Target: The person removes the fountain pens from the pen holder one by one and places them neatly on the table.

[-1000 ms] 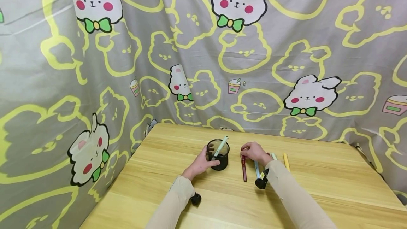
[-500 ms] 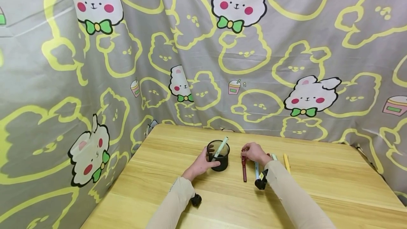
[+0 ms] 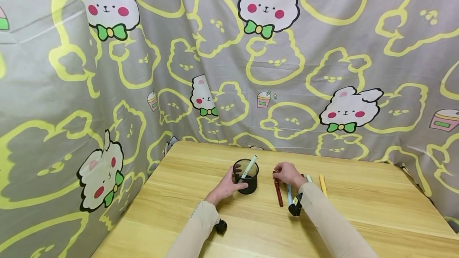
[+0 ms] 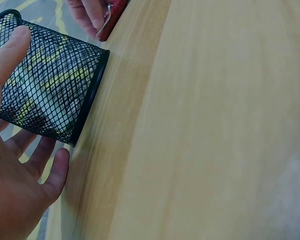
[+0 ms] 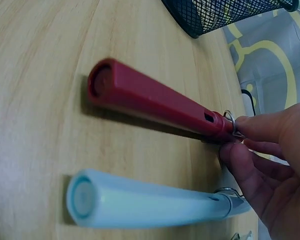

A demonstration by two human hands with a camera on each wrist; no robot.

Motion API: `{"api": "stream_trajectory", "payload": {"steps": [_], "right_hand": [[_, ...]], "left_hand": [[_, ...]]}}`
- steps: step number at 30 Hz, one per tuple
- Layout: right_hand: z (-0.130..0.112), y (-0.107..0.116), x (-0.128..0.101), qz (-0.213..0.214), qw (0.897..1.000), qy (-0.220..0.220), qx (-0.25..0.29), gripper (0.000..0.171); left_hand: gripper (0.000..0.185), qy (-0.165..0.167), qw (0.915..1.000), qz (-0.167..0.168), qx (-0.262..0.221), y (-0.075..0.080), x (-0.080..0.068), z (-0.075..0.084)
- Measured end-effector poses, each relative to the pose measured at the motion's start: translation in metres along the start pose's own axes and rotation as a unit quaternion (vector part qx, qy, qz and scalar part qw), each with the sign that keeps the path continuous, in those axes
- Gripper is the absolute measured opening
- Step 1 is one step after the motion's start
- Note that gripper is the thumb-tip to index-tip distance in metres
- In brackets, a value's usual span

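Note:
A black mesh pen cup (image 3: 248,188) stands upright on the table with a pale green pen (image 3: 250,166) leaning inside it. My left hand (image 3: 226,186) holds the cup from the left, thumb on one side and fingers round the other, as the left wrist view also shows. To the right of the cup, my right hand (image 3: 288,173) pinches the far end of a dark red pen (image 5: 155,100) between thumb and fingers, by its metal clip. A light blue pen (image 5: 150,200) lies beside the red one, partly under the right wrist in the head view.
Beyond the right forearm lie a yellow pen (image 3: 323,184) and another pale green pen (image 3: 309,178), with a dark red end showing next to it. The wooden table (image 3: 201,156) backs onto a grey curtain (image 3: 229,67) with cartoon prints.
The near end of the red pen has swung to the right, and my right hand has shifted slightly that way with it. My left hand stays on the cup.

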State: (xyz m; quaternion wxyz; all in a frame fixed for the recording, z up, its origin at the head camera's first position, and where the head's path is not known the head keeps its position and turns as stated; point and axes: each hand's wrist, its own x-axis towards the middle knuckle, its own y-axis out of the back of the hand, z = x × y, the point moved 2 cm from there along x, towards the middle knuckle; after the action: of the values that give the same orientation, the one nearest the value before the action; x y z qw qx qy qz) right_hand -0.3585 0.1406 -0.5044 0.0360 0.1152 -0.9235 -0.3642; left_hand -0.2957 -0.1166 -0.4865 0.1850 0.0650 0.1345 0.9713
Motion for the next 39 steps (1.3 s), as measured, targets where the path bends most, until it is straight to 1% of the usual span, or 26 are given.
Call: {"api": "stream_trajectory", "payload": {"steps": [3, 10, 11, 14, 17, 18, 20, 23, 26, 31, 33, 36, 39], "right_hand": [[0.001, 0.001, 0.000, 0.001, 1.000, -0.001, 0.008, 0.023], [-0.001, 0.006, -0.005, 0.007, 1.000, 0.007, 0.027, 0.026], [-0.002, 0.007, -0.006, 0.008, 1.000, 0.009, 0.026, 0.026], [-0.004, 0.011, -0.009, 0.014, 1.000, 0.014, 0.019, 0.028], [-0.004, 0.015, -0.009, 0.018, 1.000, 0.024, -0.001, 0.031], [-0.005, 0.017, -0.009, 0.021, 0.999, 0.027, -0.008, 0.031], [-0.005, 0.020, -0.008, 0.028, 0.999, 0.034, -0.024, 0.031], [-0.008, 0.024, -0.008, 0.034, 0.998, 0.040, -0.033, 0.031], [-0.016, 0.027, -0.009, 0.033, 0.998, 0.046, -0.023, 0.031], [-0.036, 0.029, -0.009, 0.043, 0.997, 0.057, 0.007, 0.027], [-0.043, 0.029, -0.008, 0.050, 0.996, 0.071, 0.025, 0.025], [-0.053, 0.026, -0.007, 0.057, 0.993, 0.085, 0.054, 0.026], [-0.061, 0.022, -0.007, 0.054, 0.990, 0.095, 0.085, 0.027]], "left_hand": [[0.076, 0.000, 1.0000, 0.001, 0.000, 0.001, 0.004, -0.005], [0.081, 0.003, 0.9999, 0.012, 0.005, 0.001, 0.016, -0.032], [0.080, 0.002, 0.9999, 0.014, 0.007, 0.001, 0.014, -0.030], [0.079, 0.003, 0.9998, 0.015, 0.009, 0.002, 0.015, -0.031], [0.079, 0.005, 0.9997, 0.017, 0.017, 0.002, 0.015, -0.031], [0.081, 0.005, 0.9996, 0.018, 0.020, 0.002, 0.017, -0.034], [0.081, 0.007, 0.9996, 0.018, 0.018, 0.002, 0.017, -0.034], [0.082, 0.012, 0.9997, 0.017, 0.010, 0.002, 0.018, -0.034], [0.081, 0.013, 0.9998, 0.014, 0.003, 0.002, 0.016, -0.030], [0.076, 0.008, 0.9999, 0.008, 0.000, 0.002, 0.007, -0.009], [0.074, 0.010, 0.9999, 0.004, 0.001, 0.002, 0.004, -0.004], [0.074, 0.015, 0.9999, 0.003, 0.000, 0.001, 0.004, -0.004], [0.076, 0.012, 0.9999, 0.010, -0.003, -0.001, 0.008, -0.014]]}}
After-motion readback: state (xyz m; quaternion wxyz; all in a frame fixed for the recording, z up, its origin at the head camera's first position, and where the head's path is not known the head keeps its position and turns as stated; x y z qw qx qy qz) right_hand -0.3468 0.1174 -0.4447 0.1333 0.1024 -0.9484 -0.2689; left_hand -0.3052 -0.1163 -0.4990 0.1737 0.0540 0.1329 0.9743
